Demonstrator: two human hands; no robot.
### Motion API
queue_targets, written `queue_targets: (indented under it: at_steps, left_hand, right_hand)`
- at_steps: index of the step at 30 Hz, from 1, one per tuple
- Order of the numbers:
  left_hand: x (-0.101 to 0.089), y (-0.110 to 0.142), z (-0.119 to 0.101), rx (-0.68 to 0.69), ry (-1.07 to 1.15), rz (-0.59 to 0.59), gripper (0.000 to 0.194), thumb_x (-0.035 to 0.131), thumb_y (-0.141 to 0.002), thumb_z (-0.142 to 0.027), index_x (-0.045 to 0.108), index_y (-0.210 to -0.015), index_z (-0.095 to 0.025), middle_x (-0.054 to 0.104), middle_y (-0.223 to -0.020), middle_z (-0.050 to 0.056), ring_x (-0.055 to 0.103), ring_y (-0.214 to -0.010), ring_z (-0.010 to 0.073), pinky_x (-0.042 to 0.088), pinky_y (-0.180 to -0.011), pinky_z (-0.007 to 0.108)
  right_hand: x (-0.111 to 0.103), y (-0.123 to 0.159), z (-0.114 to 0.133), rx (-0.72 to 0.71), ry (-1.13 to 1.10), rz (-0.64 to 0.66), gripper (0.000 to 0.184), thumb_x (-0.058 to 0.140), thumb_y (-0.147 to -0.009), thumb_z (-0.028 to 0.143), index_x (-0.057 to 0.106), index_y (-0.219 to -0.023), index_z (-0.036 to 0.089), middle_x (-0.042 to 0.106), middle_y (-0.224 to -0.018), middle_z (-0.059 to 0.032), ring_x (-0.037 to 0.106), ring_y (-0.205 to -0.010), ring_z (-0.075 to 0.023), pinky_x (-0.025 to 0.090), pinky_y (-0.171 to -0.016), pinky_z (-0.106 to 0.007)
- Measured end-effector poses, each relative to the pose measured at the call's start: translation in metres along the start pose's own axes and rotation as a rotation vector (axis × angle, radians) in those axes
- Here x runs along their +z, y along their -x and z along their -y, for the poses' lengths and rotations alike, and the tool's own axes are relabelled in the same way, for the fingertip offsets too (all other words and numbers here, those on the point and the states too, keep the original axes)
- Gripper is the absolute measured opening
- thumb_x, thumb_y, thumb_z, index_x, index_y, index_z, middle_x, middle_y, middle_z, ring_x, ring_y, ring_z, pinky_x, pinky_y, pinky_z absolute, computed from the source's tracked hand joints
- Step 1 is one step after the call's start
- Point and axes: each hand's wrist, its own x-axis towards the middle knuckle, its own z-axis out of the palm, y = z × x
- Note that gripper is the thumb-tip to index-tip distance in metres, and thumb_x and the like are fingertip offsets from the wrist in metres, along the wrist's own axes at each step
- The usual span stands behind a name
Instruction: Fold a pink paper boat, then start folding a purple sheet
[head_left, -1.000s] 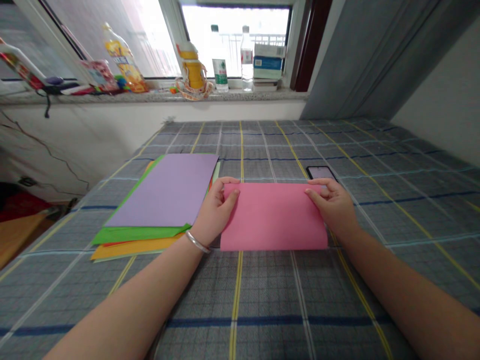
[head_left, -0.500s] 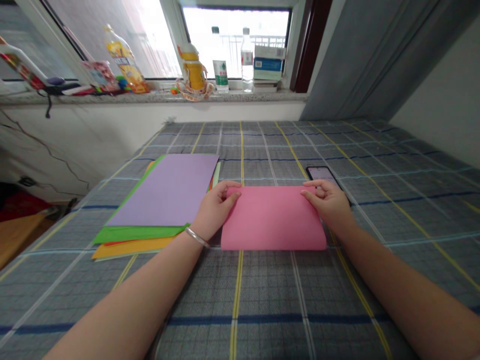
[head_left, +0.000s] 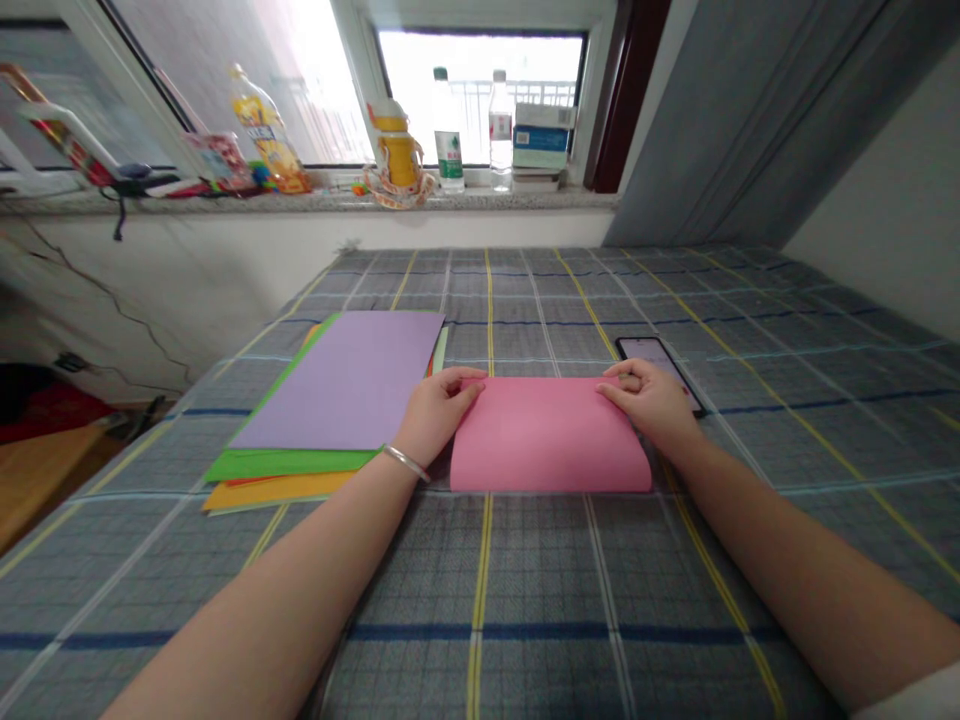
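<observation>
Pink paper (head_left: 551,440) appears bent double, seemingly not yet creased; left hand (head_left: 433,412) pinches its ten-o'clock corner, right hand (head_left: 656,402) its two-o'clock corner.

Plain pink paper (head_left: 551,435); at nine o'clock, purple paper (head_left: 341,385), green sheet (head_left: 289,463), orange sheet (head_left: 277,490); grey plaid cloth (head_left: 544,570) striped yellow, white and blue.

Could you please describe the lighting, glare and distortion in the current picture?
In the head view, the window pane is blown out to white; in the head view, the pink paper is softly lit, without harsh glare; in the head view, the yellow-labelled bottle leans outward, probably from wide-angle stretch, and the phone screen's content is too small to read.
</observation>
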Motion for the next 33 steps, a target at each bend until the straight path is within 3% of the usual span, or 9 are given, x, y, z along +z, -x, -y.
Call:
queue_targets:
  at_steps: [8,13,19,24,29,33]
  left_hand:
    - [-0.003,-0.031,0.005,-0.064,-0.217,0.091,0.021,0.060,-0.078,-0.029,0.073,-0.087,-0.016,0.072,-0.081,0.004,0.064,-0.073,0.0171,0.047,-0.065,0.027]
    - [-0.001,-0.047,0.014,-0.059,-0.353,0.176,0.018,0.061,-0.077,-0.028,0.072,-0.083,-0.017,0.072,-0.080,0.003,0.065,-0.071,0.0167,0.047,-0.062,0.026]
    - [0.002,-0.044,0.009,0.007,-0.469,0.184,0.014,0.058,-0.079,-0.022,0.071,-0.081,-0.018,0.072,-0.084,0.004,0.064,-0.079,0.0185,0.047,-0.074,0.029]
    - [0.006,-0.038,0.005,0.177,-0.706,0.180,0.018,0.052,-0.083,-0.017,0.070,-0.085,-0.017,0.067,-0.088,0.007,0.061,-0.083,0.0198,0.046,-0.079,0.031]
    - [0.012,-0.032,0.005,0.482,-0.982,0.117,0.023,0.045,-0.091,-0.018,0.066,-0.098,-0.017,0.063,-0.095,0.010,0.056,-0.090,0.0228,0.045,-0.084,0.036]
    - [0.013,-0.033,0.004,0.799,-0.985,0.267,0.029,0.042,-0.096,-0.022,0.057,-0.121,-0.022,0.061,-0.115,0.008,0.050,-0.104,0.0221,0.042,-0.091,0.035]
  right_hand:
    - [0.004,-0.031,-0.004,-0.075,0.250,0.124,0.018,0.066,-0.072,0.032,0.065,-0.086,0.020,0.070,-0.074,-0.0012,0.064,-0.069,-0.0168,0.044,-0.063,-0.028]
    - [0.010,-0.045,-0.011,-0.044,0.327,0.140,0.018,0.067,-0.073,0.031,0.066,-0.087,0.020,0.070,-0.077,-0.0018,0.064,-0.072,-0.0176,0.043,-0.063,-0.028]
    - [0.013,-0.045,-0.007,-0.049,0.365,0.164,0.012,0.067,-0.074,0.027,0.067,-0.082,0.019,0.070,-0.078,-0.0025,0.063,-0.072,-0.0169,0.043,-0.064,-0.028]
    - [0.013,-0.043,-0.002,-0.041,0.389,0.190,0.009,0.066,-0.075,0.024,0.067,-0.083,0.018,0.070,-0.079,-0.0035,0.062,-0.072,-0.0168,0.042,-0.063,-0.028]
    - [0.014,-0.044,0.001,-0.045,0.432,0.194,0.008,0.066,-0.076,0.023,0.067,-0.082,0.018,0.069,-0.078,-0.0034,0.062,-0.073,-0.0171,0.042,-0.064,-0.028]
    - [0.014,-0.044,0.000,-0.046,0.431,0.191,0.008,0.066,-0.076,0.024,0.067,-0.082,0.018,0.069,-0.077,-0.0031,0.062,-0.072,-0.0169,0.042,-0.063,-0.027]
